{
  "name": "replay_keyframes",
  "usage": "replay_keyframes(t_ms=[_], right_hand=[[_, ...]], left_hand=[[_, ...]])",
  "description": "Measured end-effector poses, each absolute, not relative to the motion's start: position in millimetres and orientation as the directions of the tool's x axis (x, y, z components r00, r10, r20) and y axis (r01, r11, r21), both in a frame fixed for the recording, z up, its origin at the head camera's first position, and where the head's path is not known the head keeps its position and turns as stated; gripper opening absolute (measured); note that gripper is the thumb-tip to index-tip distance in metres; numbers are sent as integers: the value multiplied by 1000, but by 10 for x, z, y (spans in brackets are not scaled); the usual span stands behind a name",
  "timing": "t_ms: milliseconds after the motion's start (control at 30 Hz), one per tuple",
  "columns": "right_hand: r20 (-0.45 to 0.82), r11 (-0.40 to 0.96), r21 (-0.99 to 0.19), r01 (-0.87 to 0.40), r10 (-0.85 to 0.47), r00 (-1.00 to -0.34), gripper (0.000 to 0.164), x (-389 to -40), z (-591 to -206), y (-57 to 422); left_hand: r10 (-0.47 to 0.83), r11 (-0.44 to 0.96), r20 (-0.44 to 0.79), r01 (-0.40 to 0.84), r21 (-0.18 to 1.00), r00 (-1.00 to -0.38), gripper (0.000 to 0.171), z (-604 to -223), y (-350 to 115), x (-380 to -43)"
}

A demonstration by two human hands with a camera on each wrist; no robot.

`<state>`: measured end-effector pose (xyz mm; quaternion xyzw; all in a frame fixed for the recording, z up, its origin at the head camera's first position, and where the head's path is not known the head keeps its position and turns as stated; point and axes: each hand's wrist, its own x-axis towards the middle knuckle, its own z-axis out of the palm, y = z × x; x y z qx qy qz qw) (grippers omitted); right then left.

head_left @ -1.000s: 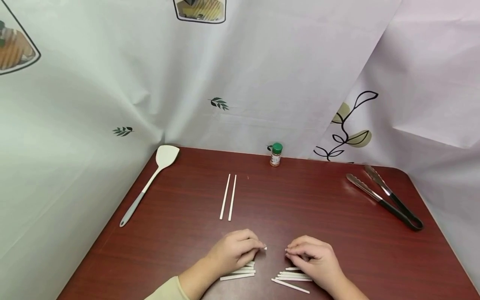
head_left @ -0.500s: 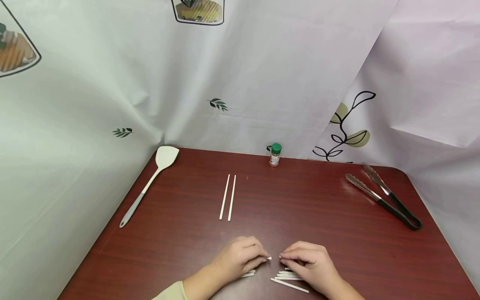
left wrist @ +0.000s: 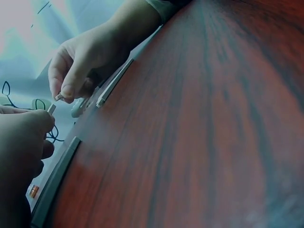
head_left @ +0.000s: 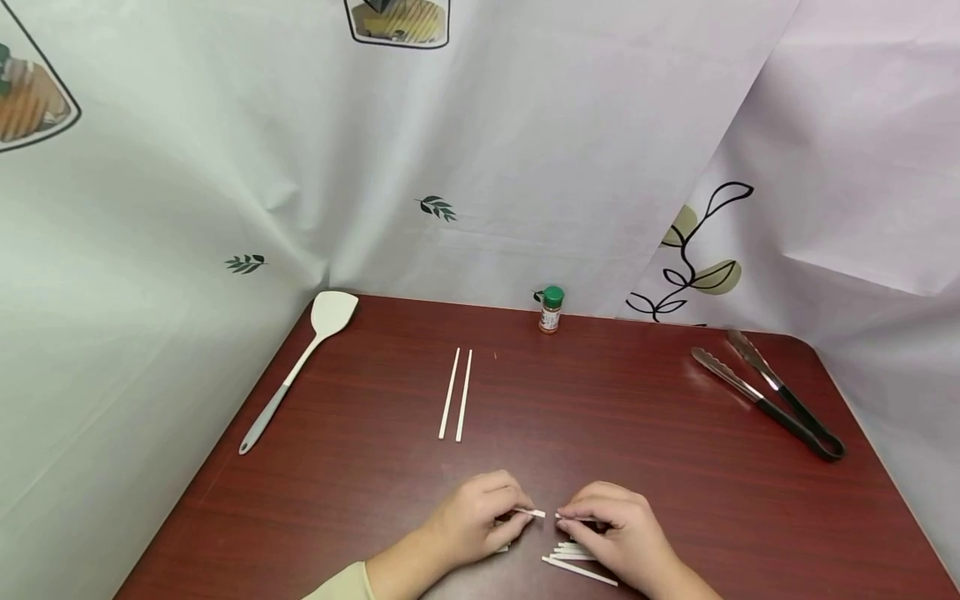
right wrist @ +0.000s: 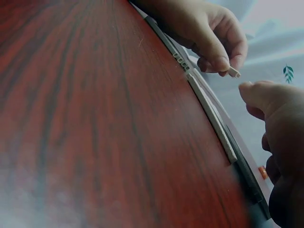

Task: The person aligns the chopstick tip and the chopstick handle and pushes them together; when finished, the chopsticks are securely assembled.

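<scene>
In the head view, my left hand (head_left: pixel 476 517) pinches a short white stick (head_left: pixel 538 514) between thumb and fingertips. Facing it across a narrow gap, my right hand (head_left: pixel 622 533) pinches another thin white stick (head_left: pixel 558 517), mostly hidden by the fingers. Both pieces show end toward end in the left wrist view, the left one (left wrist: pixel 51 109) close to the right one (left wrist: pixel 59 96). Under and beside the right hand lie several short white sticks (head_left: pixel 581 572). Only the tip of a similar pile (head_left: pixel 503 549) shows below the left hand.
Two longer white sticks (head_left: pixel 462 396) lie side by side mid-table. A white spatula (head_left: pixel 300 362) is along the left edge, metal tongs (head_left: pixel 772 396) with black handles on the right. A green-capped spice jar (head_left: pixel 551 310) stands at the back, before the printed curtain (head_left: pixel 480 150).
Both hands have moved toward each other and slightly nearer the body, narrowing the gap between the two held sticks. The left hand now covers more of its pile.
</scene>
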<state>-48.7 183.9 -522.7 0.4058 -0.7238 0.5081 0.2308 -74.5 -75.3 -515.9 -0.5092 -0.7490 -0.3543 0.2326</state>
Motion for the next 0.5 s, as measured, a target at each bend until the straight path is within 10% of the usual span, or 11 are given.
replay_keyframes(t_ms=[500], right_hand=[[740, 122, -521, -845, -428, -519, 22, -498, -5239, 1819]], left_hand=[[633, 316, 686, 929, 193, -358, 11, -5133, -757, -714]])
